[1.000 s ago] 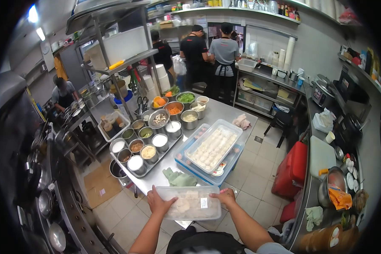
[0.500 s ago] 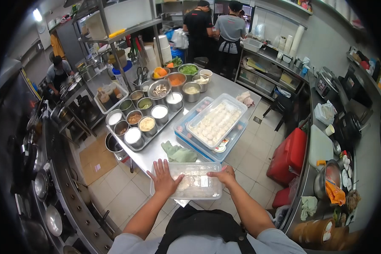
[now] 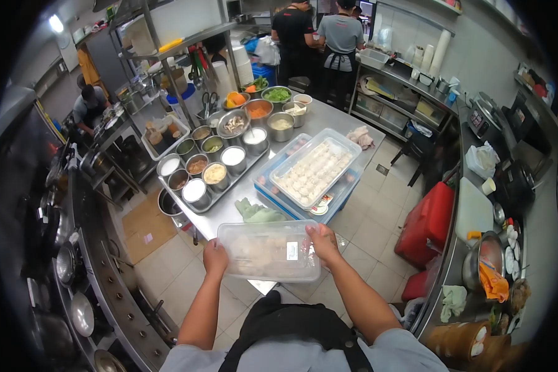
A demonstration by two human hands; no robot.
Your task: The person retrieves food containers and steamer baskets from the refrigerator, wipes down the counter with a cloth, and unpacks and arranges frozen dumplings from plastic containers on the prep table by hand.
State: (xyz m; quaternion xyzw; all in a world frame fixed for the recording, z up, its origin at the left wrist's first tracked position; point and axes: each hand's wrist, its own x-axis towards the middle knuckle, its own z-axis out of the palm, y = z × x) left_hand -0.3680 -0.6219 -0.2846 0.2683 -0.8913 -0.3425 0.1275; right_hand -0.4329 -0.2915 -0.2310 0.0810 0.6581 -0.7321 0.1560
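A lidded, clear plastic food container [image 3: 260, 263] with a white label and pale food inside is held between my two hands at the table's near corner. My left hand [image 3: 216, 257] grips its left end, fingers wrapped around the side and partly hidden. On the right end, my right hand [image 3: 323, 240] is closed with the thumb on the lid's edge. Just beyond it lies a crumpled green cloth [image 3: 257, 212]. To the right stands an open clear tray of dumplings [image 3: 316, 170], resting on larger blue-edged plastic boxes [image 3: 270, 164].
Metal pots of ingredients stand on a tray [image 3: 223, 195] on the steel table [image 3: 338, 118]. A stove [image 3: 115, 297] runs along the left, a counter [image 3: 443, 273] along the right. A red cooler [image 3: 425, 223] stands on the floor. Two people work at the back, another at left.
My left hand has gone from lying spread on the lid to gripping the container's left end. The container has shifted slightly away from me and tilted.
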